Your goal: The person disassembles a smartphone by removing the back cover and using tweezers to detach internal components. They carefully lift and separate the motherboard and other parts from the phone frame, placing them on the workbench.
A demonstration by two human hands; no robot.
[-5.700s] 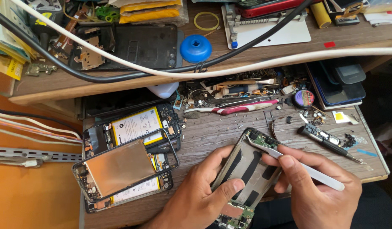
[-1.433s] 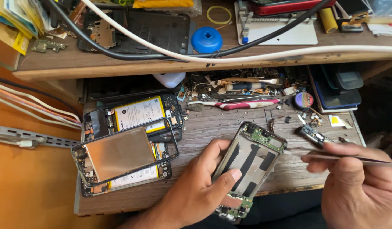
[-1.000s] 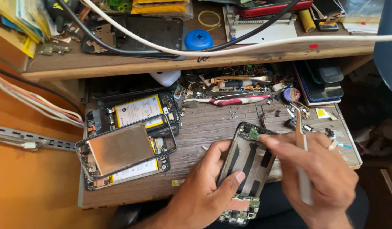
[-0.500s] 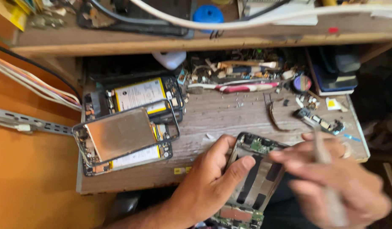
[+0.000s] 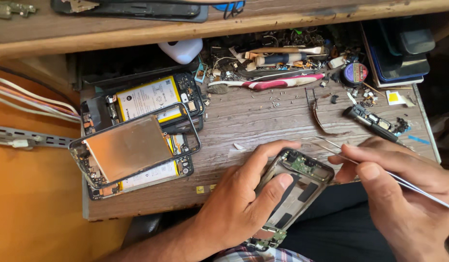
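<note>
My left hand [image 5: 244, 199] grips an opened phone frame [image 5: 296, 187] with a green circuit board at its top end, held tilted over the front edge of the wooden work tray [image 5: 263, 121]. My right hand [image 5: 404, 194] pinches thin metal tweezers [image 5: 375, 167]; their tips point left, just above and to the right of the phone's top end. The phone's lower end shows beside my left wrist.
A stack of disassembled phones with exposed batteries and a copper-coloured plate [image 5: 132, 140] lies at the left. A pink-and-white toothbrush [image 5: 268, 83], loose screws and small parts crowd the back. A round tin [image 5: 355, 73] and a small dark part [image 5: 372, 123] lie at the right.
The view has tilted down and steadied. My right hand has settled with the tweezers raised beside the phone's top end. My left hand keeps its hold on the phone.
</note>
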